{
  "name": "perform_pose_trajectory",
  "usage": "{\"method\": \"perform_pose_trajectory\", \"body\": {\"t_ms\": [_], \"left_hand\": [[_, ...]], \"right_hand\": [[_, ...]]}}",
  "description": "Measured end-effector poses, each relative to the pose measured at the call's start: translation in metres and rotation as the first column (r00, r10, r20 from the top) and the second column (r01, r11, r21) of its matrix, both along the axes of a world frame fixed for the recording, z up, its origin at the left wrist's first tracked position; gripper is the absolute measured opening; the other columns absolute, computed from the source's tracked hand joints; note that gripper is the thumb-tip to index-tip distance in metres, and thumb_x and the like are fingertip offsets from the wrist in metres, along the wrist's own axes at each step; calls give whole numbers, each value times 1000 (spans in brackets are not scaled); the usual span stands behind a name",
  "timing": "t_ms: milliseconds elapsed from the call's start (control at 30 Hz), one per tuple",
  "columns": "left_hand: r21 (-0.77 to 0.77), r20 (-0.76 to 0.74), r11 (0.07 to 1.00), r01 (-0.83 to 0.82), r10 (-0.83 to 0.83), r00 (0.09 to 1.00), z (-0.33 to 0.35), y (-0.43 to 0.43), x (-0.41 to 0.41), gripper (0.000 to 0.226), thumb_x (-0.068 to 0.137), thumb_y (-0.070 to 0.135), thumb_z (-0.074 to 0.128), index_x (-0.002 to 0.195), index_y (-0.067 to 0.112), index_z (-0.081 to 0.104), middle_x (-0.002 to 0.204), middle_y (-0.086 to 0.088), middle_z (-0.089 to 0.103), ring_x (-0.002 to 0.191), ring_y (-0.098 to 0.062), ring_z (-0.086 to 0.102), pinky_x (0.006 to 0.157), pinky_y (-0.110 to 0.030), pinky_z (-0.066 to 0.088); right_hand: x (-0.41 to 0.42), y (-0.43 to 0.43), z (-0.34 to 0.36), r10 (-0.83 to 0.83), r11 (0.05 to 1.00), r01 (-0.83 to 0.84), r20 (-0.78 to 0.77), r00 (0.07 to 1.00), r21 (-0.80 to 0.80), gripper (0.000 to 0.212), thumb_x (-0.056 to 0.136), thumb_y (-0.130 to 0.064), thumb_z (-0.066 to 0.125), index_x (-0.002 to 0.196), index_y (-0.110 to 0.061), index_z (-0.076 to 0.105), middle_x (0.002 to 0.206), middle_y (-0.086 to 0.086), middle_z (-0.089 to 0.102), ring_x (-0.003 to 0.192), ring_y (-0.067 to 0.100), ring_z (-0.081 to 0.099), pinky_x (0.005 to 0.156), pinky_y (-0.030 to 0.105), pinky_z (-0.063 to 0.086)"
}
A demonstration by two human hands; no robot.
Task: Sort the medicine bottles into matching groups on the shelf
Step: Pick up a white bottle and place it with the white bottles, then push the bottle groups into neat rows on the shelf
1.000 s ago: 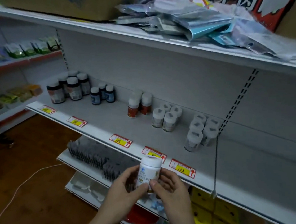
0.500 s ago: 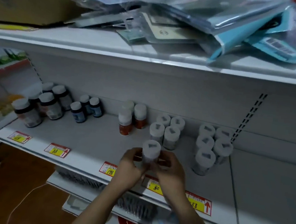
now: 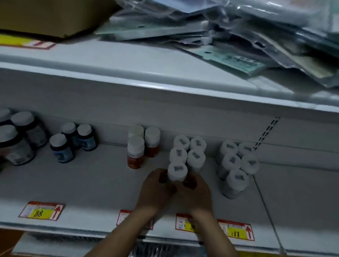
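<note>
A white bottle (image 3: 177, 171) with a grey-marked cap stands on the white shelf (image 3: 88, 184), right in front of a group of matching white bottles (image 3: 189, 151). My left hand (image 3: 154, 190) and my right hand (image 3: 196, 195) hold it from both sides, fingers curled round its body. A second group of white bottles (image 3: 236, 166) stands to the right. Orange bottles (image 3: 140, 146) sit to the left, then small blue bottles (image 3: 72, 141), then large dark bottles (image 3: 12, 138) at the far left.
The shelf above carries a heap of plastic-wrapped packets (image 3: 236, 31) and a cardboard box (image 3: 42, 0). Price tags (image 3: 41, 210) line the shelf's front edge. Bare shelf lies right of the white bottles. Lower shelves with goods show below.
Both hands have carried the white bottle up from below the shelf edge and forward onto the shelf, to the front of the left white group. The camera moved closer.
</note>
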State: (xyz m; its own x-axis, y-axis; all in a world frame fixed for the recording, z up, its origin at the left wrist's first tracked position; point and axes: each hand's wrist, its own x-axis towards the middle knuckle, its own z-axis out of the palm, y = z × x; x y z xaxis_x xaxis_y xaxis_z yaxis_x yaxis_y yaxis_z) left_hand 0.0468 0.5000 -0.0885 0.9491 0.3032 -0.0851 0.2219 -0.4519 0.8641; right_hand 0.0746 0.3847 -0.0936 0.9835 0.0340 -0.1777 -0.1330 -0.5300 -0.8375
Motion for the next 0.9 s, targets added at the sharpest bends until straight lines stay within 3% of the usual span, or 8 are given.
{"method": "perform_pose_trajectory", "body": {"t_ms": [100,233,333,433,600,767,900], "left_hand": [[-61,-18,997,43,-44,999,-3,6,0,29,85,24,68,111,16,59,109,-1,65,102,-19,61,85,-30,47],[-156,-29,986,58,-63,998,-3,17,-7,60,79,25,78,131,14,50,128,-2,57,117,-18,54,89,-22,40],[-194,27,978,78,-74,997,3,34,-21,60,79,19,78,131,20,49,129,2,55,113,-10,53,77,-14,45],[-206,96,977,58,-39,995,10,61,-41,52,78,17,78,120,31,52,121,9,59,107,-5,57,67,-6,48],[-192,150,980,-43,73,986,28,106,-81,40,80,16,76,113,29,58,111,11,64,106,-2,60,72,-10,50],[-196,169,959,-206,240,956,47,127,-122,35,84,17,72,111,34,57,106,17,63,95,10,59,60,-2,46],[-167,156,920,-354,379,912,53,141,-156,37,85,19,72,116,33,58,111,13,64,103,7,59,73,-9,50]], "right_hand": [[-6,5,2,-38,999,38,10,999,-18,11,86,-43,61,91,-34,60,87,-10,62,79,10,58,67,25,38],[-18,3,7,-176,980,173,25,984,94,20,84,-31,70,99,-30,58,93,-11,61,90,13,60,76,28,42],[-38,5,18,-264,953,241,115,958,185,37,80,-21,77,106,-31,52,94,-19,55,91,10,56,79,27,42],[-58,13,29,-288,948,243,230,930,205,36,77,-12,78,103,-25,57,93,-13,61,91,15,61,78,27,45],[-82,45,43,-83,968,37,178,980,247,26,80,-18,76,99,-28,60,94,-11,67,87,3,63,75,24,49],[-91,91,43,197,929,-223,115,974,295,30,83,-21,73,104,-35,57,99,-12,65,89,5,63,73,31,59],[-101,121,44,362,847,-374,105,926,378,28,83,-21,73,104,-34,59,104,-10,65,91,8,64,77,35,58]]}}
